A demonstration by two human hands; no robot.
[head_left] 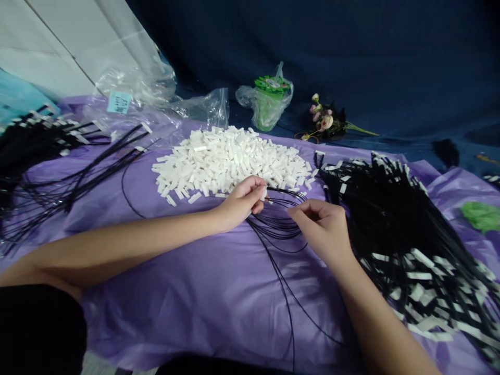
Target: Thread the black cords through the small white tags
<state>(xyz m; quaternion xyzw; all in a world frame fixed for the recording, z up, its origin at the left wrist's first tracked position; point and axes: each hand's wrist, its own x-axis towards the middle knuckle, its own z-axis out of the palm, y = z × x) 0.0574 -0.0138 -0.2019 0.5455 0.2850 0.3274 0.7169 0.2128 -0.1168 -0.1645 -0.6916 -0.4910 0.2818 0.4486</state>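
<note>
My left hand is closed around a bunch of thin black wires, above the purple sheet. A small white piece shows at its fingertips. The wires loop out to the right and back, and a few loose ends trail down toward me. At the right side of this loop, my right hand makes a pinch on black wire; how many strands it has is too fine to tell. Just beyond my left hand spreads a heap of small white plastic connector-like pieces.
Black cables with white ends lie piled right and left. Behind the heap are clear plastic bags with a blue label, a green cup in a bag, and artificial flowers. A dark blue cloth hangs at the back.
</note>
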